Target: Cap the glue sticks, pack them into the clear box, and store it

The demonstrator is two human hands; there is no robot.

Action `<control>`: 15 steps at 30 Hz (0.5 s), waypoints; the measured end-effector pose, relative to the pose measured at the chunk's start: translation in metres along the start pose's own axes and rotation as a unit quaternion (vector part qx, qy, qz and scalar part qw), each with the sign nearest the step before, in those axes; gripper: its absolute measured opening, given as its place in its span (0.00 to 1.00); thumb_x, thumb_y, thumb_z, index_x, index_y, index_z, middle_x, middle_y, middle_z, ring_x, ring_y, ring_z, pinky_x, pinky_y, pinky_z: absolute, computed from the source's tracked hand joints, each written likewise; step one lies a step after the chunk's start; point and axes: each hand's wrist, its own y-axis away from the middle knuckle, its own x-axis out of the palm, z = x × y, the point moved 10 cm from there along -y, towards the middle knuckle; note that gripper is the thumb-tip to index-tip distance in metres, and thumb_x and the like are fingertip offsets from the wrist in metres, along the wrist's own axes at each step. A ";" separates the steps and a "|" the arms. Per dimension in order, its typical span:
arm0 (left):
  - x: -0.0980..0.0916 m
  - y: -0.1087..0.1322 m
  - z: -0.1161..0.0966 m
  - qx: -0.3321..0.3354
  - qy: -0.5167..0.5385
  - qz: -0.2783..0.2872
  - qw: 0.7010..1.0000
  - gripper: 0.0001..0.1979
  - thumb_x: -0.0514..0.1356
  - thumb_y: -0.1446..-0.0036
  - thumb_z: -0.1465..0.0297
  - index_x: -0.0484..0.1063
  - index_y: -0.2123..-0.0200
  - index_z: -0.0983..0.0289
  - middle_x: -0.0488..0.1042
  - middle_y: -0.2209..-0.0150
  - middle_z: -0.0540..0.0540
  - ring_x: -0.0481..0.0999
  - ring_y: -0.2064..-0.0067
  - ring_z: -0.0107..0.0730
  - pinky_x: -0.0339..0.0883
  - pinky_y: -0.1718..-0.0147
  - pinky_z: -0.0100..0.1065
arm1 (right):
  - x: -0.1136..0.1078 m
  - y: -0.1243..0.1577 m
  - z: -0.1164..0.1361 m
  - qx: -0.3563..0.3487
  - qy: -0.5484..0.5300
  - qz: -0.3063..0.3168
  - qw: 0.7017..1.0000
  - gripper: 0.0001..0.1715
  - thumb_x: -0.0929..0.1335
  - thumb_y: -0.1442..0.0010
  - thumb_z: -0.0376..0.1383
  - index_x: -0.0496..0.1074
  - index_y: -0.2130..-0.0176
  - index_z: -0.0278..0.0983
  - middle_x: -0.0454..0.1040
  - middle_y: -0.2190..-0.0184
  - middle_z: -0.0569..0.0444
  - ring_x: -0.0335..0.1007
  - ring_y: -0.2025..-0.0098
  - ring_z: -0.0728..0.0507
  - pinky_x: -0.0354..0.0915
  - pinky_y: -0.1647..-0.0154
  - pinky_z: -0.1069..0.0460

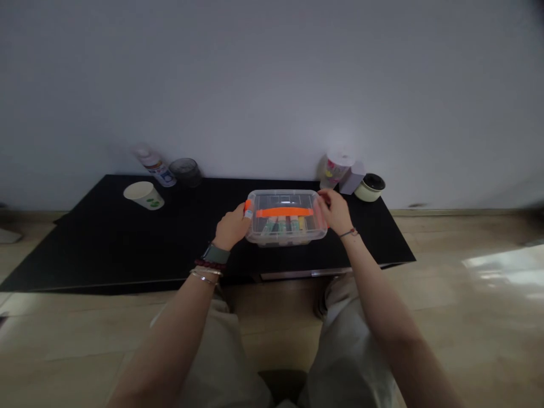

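A clear plastic storage box (285, 233) with an orange carrying handle (284, 212) sits in front of me at the middle of the table. Through its closed lid several tubes (283, 225) with green and yellow parts show. My left hand (233, 226) grips the box's left end, close to an orange latch (247, 207). At the opposite end, my right hand (335, 211) has its fingers closed over the right rim, partly covering the other latch. Some fingertips of both hands are hidden by the box.
On the black table (178, 238), a paper cup (145, 195), a spray can (156, 166) and a dark glass bowl (187, 171) stand at the left. A patterned lidded cup (335, 169), a pale box (352, 178) and a cream pot (369, 191) stand back right, near the wall.
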 end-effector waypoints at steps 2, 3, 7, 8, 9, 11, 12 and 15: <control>0.000 0.000 0.001 0.004 -0.012 0.003 1.000 0.25 0.46 0.35 0.63 0.65 0.38 0.63 0.77 0.50 0.72 0.76 0.49 0.64 0.66 0.54 0.51 | 0.020 -0.001 0.035 -0.105 -0.023 0.055 0.993 0.16 0.63 0.32 0.41 0.74 0.52 0.35 0.76 0.55 0.45 0.70 0.51 0.40 0.63 0.46 0.47; 0.001 -0.002 0.004 0.003 -0.008 0.001 1.000 0.25 0.47 0.35 0.63 0.65 0.38 0.63 0.77 0.50 0.72 0.76 0.49 0.64 0.66 0.53 0.51 | 0.032 -0.001 0.047 -0.135 -0.020 0.083 0.987 0.16 0.65 0.33 0.42 0.74 0.53 0.35 0.76 0.55 0.45 0.69 0.51 0.40 0.62 0.46 0.46; 0.011 -0.015 0.019 0.018 0.119 -0.005 0.993 0.21 0.47 0.35 0.62 0.71 0.48 0.62 0.78 0.52 0.66 0.77 0.50 0.52 0.67 0.53 0.45 | 0.063 -0.004 0.064 -0.157 0.036 0.140 0.977 0.22 0.69 0.37 0.49 0.75 0.52 0.35 0.75 0.56 0.45 0.66 0.51 0.38 0.59 0.48 0.45; 0.014 -0.019 0.022 0.028 0.171 -0.004 0.985 0.20 0.47 0.35 0.60 0.72 0.52 0.63 0.79 0.54 0.64 0.77 0.52 0.49 0.68 0.54 0.42 | 0.066 -0.005 0.065 -0.156 0.049 0.145 0.976 0.23 0.69 0.38 0.50 0.75 0.53 0.36 0.75 0.56 0.45 0.66 0.51 0.38 0.58 0.48 0.45; 0.017 -0.022 0.024 0.036 0.221 -0.004 0.975 0.20 0.47 0.36 0.58 0.73 0.56 0.63 0.79 0.57 0.62 0.77 0.54 0.46 0.68 0.55 0.41 | 0.069 -0.007 0.065 -0.157 0.057 0.148 0.975 0.23 0.69 0.38 0.51 0.75 0.54 0.35 0.75 0.57 0.45 0.65 0.52 0.38 0.58 0.49 0.45; 0.024 -0.027 0.028 0.038 0.302 0.003 0.953 0.21 0.51 0.39 0.54 0.73 0.62 0.64 0.79 0.63 0.59 0.76 0.59 0.43 0.69 0.59 0.39 | 0.070 -0.008 0.066 -0.162 0.061 0.151 0.973 0.23 0.68 0.37 0.52 0.74 0.58 0.35 0.75 0.60 0.46 0.65 0.54 0.38 0.57 0.51 0.46; 0.029 -0.028 0.030 0.029 0.329 0.009 0.944 0.21 0.53 0.41 0.52 0.72 0.65 0.65 0.78 0.67 0.58 0.76 0.61 0.42 0.69 0.61 0.39 | 0.070 -0.008 0.066 -0.166 0.056 0.151 0.973 0.22 0.68 0.36 0.51 0.73 0.59 0.35 0.75 0.60 0.46 0.65 0.55 0.39 0.57 0.52 0.46; 0.041 -0.028 0.033 0.006 0.376 0.034 0.926 0.19 0.57 0.46 0.52 0.70 0.71 0.64 0.75 0.73 0.54 0.74 0.66 0.39 0.69 0.64 0.38 | 0.068 -0.006 0.066 -0.167 0.023 0.150 0.974 0.20 0.67 0.35 0.50 0.72 0.59 0.36 0.74 0.61 0.47 0.66 0.56 0.40 0.57 0.54 0.48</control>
